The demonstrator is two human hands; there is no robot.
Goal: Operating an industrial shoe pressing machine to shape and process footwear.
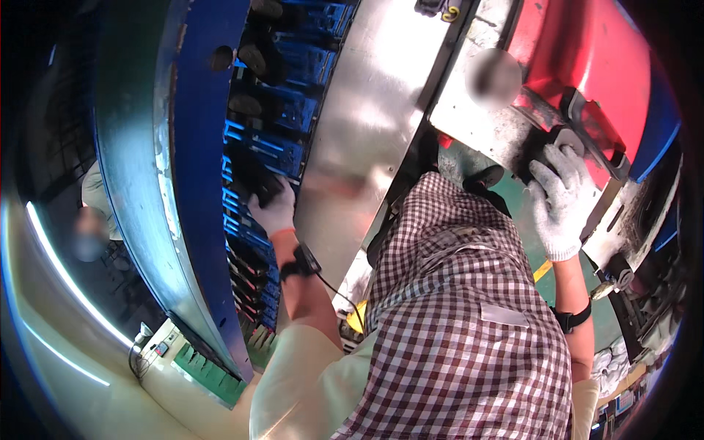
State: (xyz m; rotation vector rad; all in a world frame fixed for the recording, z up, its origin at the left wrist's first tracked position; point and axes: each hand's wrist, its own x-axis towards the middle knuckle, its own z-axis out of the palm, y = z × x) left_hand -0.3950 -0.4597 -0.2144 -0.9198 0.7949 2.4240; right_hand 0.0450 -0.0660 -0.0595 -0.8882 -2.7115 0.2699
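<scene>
Left hand: black thing is pinched at its near end, beside blue rack | Gloved right hand: fingers are bent, dark piece is touched just beyond; grip cannot be told

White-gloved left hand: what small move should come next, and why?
Perhaps the white-gloved left hand should close more firmly on the black, elongated piece, since it appears to meet only that piece's lower end, over the blue, slatted rack.
</scene>
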